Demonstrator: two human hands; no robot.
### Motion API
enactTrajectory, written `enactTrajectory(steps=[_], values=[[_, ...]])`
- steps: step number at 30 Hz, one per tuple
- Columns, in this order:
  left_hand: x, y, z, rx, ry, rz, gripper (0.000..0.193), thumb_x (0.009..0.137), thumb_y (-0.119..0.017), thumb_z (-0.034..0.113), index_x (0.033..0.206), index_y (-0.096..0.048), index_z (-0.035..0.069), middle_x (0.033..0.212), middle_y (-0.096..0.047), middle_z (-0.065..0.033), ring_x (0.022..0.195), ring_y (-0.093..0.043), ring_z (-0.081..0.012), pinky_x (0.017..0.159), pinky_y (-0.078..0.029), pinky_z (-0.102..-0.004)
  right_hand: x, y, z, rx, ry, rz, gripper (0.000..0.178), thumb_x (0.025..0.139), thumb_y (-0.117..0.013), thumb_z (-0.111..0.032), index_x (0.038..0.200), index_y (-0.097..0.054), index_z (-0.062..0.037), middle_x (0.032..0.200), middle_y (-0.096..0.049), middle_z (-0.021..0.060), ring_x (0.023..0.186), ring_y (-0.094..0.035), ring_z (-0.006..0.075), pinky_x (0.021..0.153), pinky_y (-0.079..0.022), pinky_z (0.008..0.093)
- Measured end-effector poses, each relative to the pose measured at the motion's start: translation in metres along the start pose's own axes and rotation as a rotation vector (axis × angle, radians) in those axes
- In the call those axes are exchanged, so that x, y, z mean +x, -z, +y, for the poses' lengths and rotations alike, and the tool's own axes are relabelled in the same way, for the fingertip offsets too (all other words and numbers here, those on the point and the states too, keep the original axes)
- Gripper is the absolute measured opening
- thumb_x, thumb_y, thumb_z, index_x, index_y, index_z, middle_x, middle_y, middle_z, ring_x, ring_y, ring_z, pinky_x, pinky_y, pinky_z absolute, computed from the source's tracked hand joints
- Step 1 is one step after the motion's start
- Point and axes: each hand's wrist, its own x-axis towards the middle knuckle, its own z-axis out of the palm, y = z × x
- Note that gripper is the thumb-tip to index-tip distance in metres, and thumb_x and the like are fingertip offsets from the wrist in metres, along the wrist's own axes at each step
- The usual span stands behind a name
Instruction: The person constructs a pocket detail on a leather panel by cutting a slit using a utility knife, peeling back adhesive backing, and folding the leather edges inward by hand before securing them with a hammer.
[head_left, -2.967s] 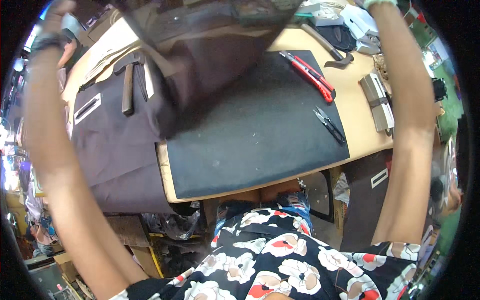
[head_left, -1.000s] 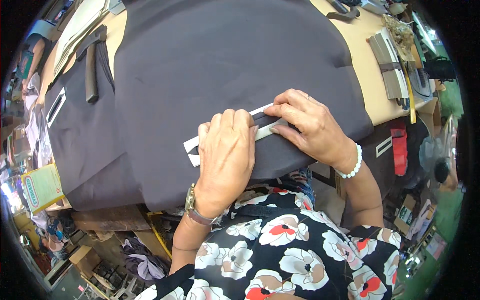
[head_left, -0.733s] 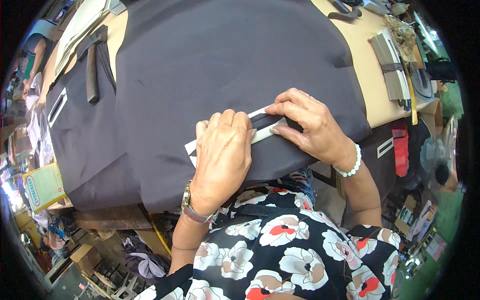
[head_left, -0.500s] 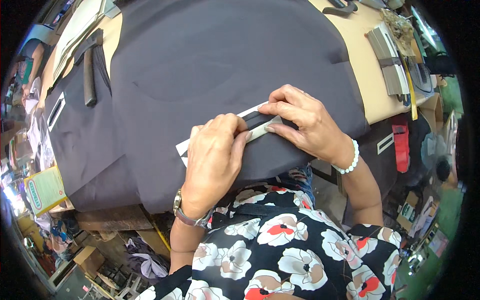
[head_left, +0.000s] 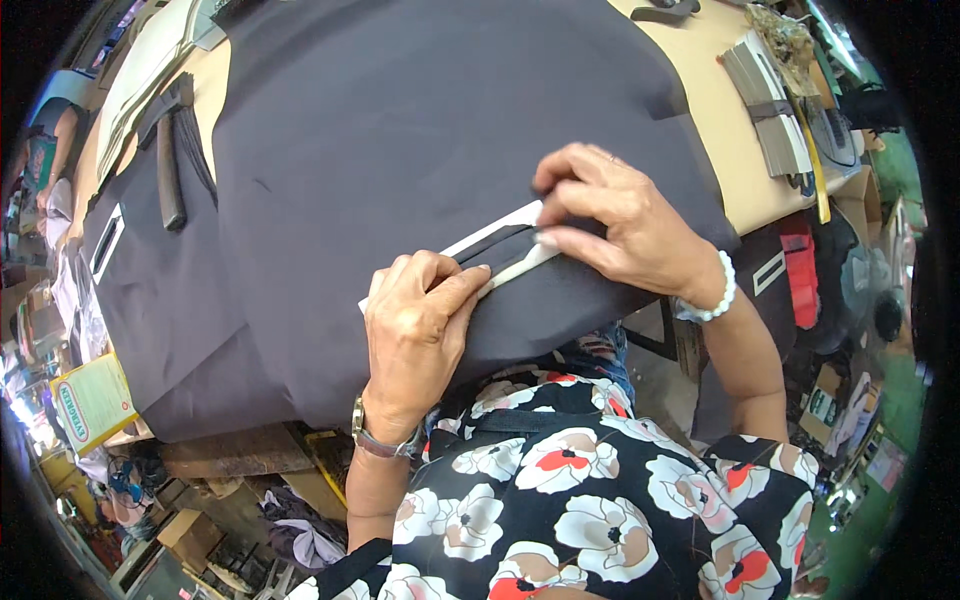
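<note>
"White long frame (head_left: 490,234) with a dark slot in it: where is it?"

"It lies on the big dark grey cloth (head_left: 450,130), near the front edge. It slants up to the right."

"What about the left hand (head_left: 415,310)?"

"Its thumb and fingers are pinched together on the frame's left part."

"And the right hand (head_left: 625,215)?"

"It is at the other end, finger and thumb bent. It looks blurry, so I can't tell if they pinch."

"What else is around?"

"One brown-handled hammer (head_left: 171,185) lies to the left. On the right, a banded stack of flat grey boards (head_left: 785,145) sits on the pale yellow table (head_left: 690,60)."
</note>
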Motion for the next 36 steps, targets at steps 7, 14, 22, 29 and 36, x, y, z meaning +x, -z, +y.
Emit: enactTrajectory(steps=[7, 14, 22, 29, 36], values=[[-0.002, 0.004, -0.001, 0.020, -0.015, -0.031, 0.014, 0.073, -0.072, 0.008, 0.086, -0.067, 0.006, 0.073, -0.056, -0.0032, 0.069, -0.052, -0.0201, 0.066, -0.037, -0.0321, 0.015, -0.038, -0.014, -0.262, 0.013, 0.144, 0.046, 0.067, -0.076, -0.032, 0.104, -0.061, -0.0079, 0.116, -0.053, 0.0116, 0.114, -0.048, 0.0313, 0.096, -0.038, 0.0416], [-0.023, 0.031, -0.014, 0.057, 0.052, -0.129, 0.012, 0.074, -0.071, 0.009, 0.084, -0.064, 0.005, 0.077, -0.057, -0.0047, 0.074, -0.053, -0.0214, 0.067, -0.036, -0.0329, 0.001, -0.024, 0.001, -0.394, -0.041, 0.129, 0.056, 0.070, -0.071, -0.046, 0.111, -0.059, -0.0081, 0.122, -0.050, 0.0145, 0.119, -0.044, 0.0327, 0.100, -0.035, 0.0439], [-0.026, 0.036, -0.012, 0.099, 0.056, -0.110, 0.012, 0.073, -0.071, 0.008, 0.082, -0.063, 0.006, 0.076, -0.056, -0.0038, 0.072, -0.053, -0.0213, 0.066, -0.036, -0.0328, 0.016, -0.051, -0.024, -0.387, -0.034, 0.103, 0.061, 0.070, -0.070, -0.048, 0.116, -0.057, -0.0105, 0.128, -0.047, 0.0150, 0.126, -0.037, 0.0348, 0.104, -0.029, 0.0521], [-0.036, 0.050, -0.020, 0.055, 0.109, -0.126, 0.013, 0.071, -0.072, 0.006, 0.078, -0.060, 0.004, 0.074, -0.055, -0.0053, 0.069, -0.052, -0.0219, 0.065, -0.039, -0.0336, 0.004, -0.032, -0.018, -0.416, -0.086, 0.068, 0.063, 0.071, -0.069, -0.049, 0.118, -0.057, -0.0097, 0.129, -0.046, 0.0152, 0.128, -0.035, 0.0352, 0.105, -0.027, 0.0510], [-0.039, 0.050, -0.022, 0.068, 0.118, -0.114, 0.014, 0.072, -0.072, 0.009, 0.078, -0.060, 0.004, 0.075, -0.054, -0.0061, 0.070, -0.052, -0.0231, 0.065, -0.040, -0.0343, 0.033, -0.088, -0.057, -0.308, 0.023, 0.044, 0.059, 0.072, -0.071, -0.041, 0.120, -0.055, -0.0108, 0.132, -0.044, 0.0139, 0.129, -0.035, 0.0347, 0.105, -0.026, 0.0545]])
